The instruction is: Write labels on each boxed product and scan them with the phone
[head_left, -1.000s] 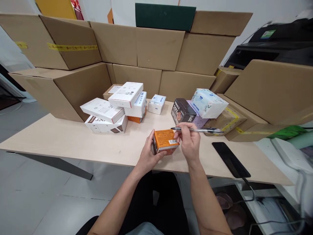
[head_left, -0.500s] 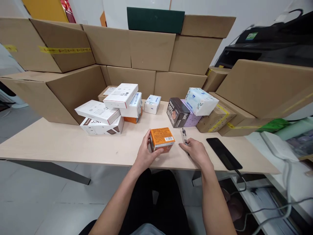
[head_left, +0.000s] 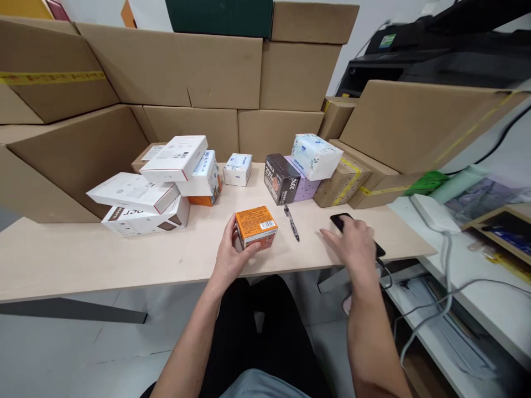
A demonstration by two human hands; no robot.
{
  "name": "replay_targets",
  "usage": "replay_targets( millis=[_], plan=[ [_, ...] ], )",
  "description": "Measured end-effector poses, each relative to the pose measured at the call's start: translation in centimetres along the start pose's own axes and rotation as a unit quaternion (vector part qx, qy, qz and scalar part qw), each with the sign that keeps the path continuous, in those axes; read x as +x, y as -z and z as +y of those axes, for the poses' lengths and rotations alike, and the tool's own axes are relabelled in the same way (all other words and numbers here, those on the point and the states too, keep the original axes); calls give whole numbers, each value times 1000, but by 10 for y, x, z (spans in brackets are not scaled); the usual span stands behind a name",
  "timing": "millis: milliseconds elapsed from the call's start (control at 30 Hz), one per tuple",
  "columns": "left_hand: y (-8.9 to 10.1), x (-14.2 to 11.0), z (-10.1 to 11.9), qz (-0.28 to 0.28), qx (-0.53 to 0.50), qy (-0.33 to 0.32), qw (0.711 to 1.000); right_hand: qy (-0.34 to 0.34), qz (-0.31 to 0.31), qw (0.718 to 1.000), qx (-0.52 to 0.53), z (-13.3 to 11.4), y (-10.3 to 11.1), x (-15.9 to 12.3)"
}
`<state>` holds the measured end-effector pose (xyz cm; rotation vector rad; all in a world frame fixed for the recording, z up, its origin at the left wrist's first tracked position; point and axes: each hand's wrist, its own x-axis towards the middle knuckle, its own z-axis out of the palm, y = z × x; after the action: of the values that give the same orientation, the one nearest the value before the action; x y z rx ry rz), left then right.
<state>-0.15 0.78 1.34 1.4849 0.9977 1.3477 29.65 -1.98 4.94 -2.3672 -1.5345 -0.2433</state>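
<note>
My left hand (head_left: 233, 249) grips a small orange box (head_left: 256, 225) by its left side and near face; the box rests on the table (head_left: 199, 260). To its right a pen (head_left: 291, 223) lies on the tabletop, touched by neither hand. Over the black phone (head_left: 379, 250) is my right hand (head_left: 352, 240), blurred by motion, with thumb and fingers apart. It covers the middle of the phone, and whether it touches the phone I cannot tell. A cable runs from the phone's near end.
White boxes (head_left: 133, 190) are stacked at the left. A tissue pack (head_left: 238, 169) stands at the back. A dark box (head_left: 281, 179), a purple box and another tissue pack (head_left: 317, 156) sit at the right. Cardboard boxes (head_left: 224, 72) wall the back and sides.
My right hand has let go of the pen and moved right to the phone. The pen now lies alone. My left hand stays on the orange box. The view has turned right.
</note>
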Motion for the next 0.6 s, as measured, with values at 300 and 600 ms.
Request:
replay_targets(
  millis=[300,600],
  plan=[
    [-1,1,0,-4,6,-14,1000,-57,-151,987,-2,79,-6,13],
    [-1,1,-3,0,-3,-22,1000,-53,-71,996,7,65,-4,3]
  ],
)
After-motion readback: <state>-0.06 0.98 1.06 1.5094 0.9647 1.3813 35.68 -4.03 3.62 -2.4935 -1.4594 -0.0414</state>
